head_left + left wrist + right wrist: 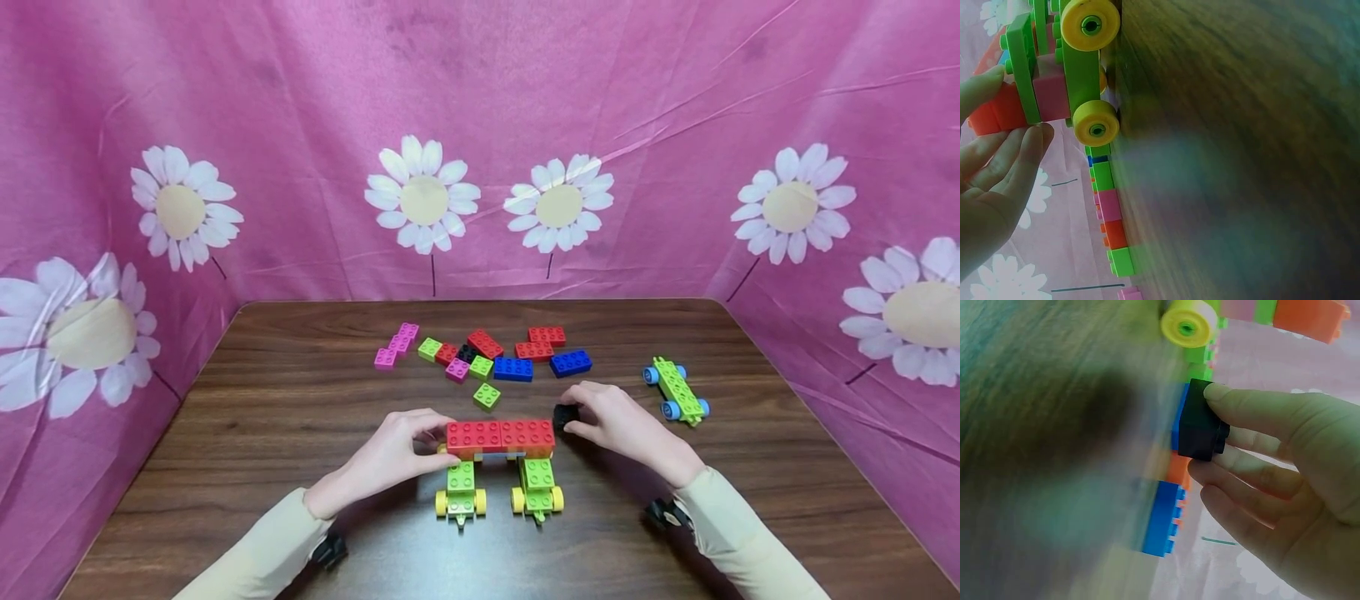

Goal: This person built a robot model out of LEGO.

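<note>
In the head view, two red bricks (500, 436) lie end to end across a pair of green wheeled bases (538, 492) with yellow wheels, forming one built piece. My left hand (397, 452) grips its left end, and the left wrist view shows the thumb and fingertips on either side of the red and green bricks (1005, 107). A pink brick (1051, 89) sits lower in that stack. Just right of the build, my right hand (618, 423) pinches a black brick (1200, 422) between thumb and fingers, with a small gap to the red bricks.
Loose pink (396, 346), green (487, 396), red (547, 335) and blue bricks (513, 369) are scattered behind the build. At the right stands another green wheeled base (677, 389) with blue wheels. A pink flowered cloth (480, 92) hangs behind the wooden table (262, 400).
</note>
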The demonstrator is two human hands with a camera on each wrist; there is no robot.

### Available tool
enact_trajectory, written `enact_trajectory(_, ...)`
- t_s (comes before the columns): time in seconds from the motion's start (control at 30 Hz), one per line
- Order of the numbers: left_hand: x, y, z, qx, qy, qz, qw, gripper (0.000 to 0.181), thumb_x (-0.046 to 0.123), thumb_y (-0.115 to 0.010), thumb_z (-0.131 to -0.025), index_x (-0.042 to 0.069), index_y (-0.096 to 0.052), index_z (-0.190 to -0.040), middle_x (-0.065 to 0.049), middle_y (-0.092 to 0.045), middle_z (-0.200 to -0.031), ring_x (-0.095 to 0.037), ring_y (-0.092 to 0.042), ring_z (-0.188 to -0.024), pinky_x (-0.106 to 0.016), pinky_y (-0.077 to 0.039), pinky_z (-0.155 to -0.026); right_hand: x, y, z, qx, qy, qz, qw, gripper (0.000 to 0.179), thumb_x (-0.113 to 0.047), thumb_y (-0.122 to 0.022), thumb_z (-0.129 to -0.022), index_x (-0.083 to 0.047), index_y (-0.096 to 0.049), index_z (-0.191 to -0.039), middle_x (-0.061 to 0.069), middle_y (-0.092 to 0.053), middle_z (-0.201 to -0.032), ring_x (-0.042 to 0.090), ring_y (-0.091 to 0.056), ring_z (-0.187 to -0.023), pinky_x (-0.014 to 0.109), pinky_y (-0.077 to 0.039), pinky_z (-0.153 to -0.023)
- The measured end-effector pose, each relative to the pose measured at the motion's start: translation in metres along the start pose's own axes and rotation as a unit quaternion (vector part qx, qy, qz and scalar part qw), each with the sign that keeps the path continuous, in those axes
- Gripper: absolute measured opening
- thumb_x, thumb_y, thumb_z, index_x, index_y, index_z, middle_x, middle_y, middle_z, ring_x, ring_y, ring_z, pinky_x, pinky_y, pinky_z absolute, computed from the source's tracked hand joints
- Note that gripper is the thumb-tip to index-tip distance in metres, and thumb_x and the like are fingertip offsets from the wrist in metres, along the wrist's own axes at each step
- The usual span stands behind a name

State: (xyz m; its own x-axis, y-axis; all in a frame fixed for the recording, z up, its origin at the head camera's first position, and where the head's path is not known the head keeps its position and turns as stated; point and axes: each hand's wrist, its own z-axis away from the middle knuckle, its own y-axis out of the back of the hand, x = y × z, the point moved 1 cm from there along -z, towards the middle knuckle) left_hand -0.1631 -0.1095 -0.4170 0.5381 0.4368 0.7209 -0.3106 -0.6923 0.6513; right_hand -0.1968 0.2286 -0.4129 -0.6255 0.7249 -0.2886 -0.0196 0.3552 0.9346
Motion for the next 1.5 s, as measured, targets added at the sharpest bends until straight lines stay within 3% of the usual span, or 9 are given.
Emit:
enact_trajectory(0.23,0.0,-0.001,0.001,0.003,-0.004,0.006,1.0,0.033,0.023,-0.079,-0.084,0.01,-0.071,-0.113,-0.002,-0.074,-0.101,-0.023,-0.072,-0.087,-0.023,-0.059,-0.079,-0.014,0.021,0.004,0.031,0.009,0.007,0.9995,0.03,-0.018,-0.08,-0.083,-0.009,-0.067,-0.109,0.002,-0.072,-0.102,0.014,-0.07,-0.091,0.034,-0.06,-0.078)
enact_trajectory(0.7,-0.003,-0.002,0.001,0.007,-0.009,0.008,0.9999,0.033,0.023,-0.079,-0.084,0.01,-0.071,-0.114,-0.001,-0.074,-0.102,-0.021,-0.072,-0.087,-0.023,-0.059,-0.08,-0.044,0.047,0.006,0.089,0.082,0.03,0.9922,0.035,-0.019,-0.082,-0.081,-0.009,-0.067,-0.112,0.001,-0.072,-0.106,0.011,-0.07,-0.093,0.03,-0.06,-0.076)
enact_trajectory(0.9,-0.004,-0.003,0.0,0.01,-0.014,0.013,0.9998,0.035,0.022,-0.079,-0.084,0.007,-0.071,-0.114,-0.003,-0.074,-0.1,-0.022,-0.072,-0.086,-0.024,-0.059,-0.079,-0.052,0.051,0.008,0.088,0.098,0.03,0.9908,0.036,-0.017,-0.081,-0.081,-0.01,-0.067,-0.113,0.0,-0.072,-0.106,0.008,-0.069,-0.09,0.025,-0.059,-0.072)
enact_trajectory(1.17,-0.003,-0.003,-0.001,0.005,-0.003,0.013,0.9999,0.034,0.022,-0.079,-0.084,0.008,-0.071,-0.114,-0.003,-0.074,-0.101,-0.021,-0.072,-0.086,-0.023,-0.059,-0.079,-0.06,0.051,0.009,0.086,0.117,0.028,0.9891,0.035,-0.019,-0.081,-0.081,-0.011,-0.067,-0.113,-0.004,-0.071,-0.106,0.008,-0.068,-0.095,0.026,-0.058,-0.077)
enact_trajectory(1.5,-0.003,-0.002,0.0,0.005,-0.005,0.011,0.9999,0.033,0.022,-0.079,-0.084,0.008,-0.071,-0.113,-0.003,-0.074,-0.1,-0.022,-0.072,-0.086,-0.024,-0.059,-0.079,-0.065,0.049,0.01,0.066,0.116,0.033,0.9905,0.035,-0.02,-0.081,-0.081,-0.012,-0.068,-0.112,-0.006,-0.069,-0.104,0.003,-0.065,-0.093,0.023,-0.057,-0.076)
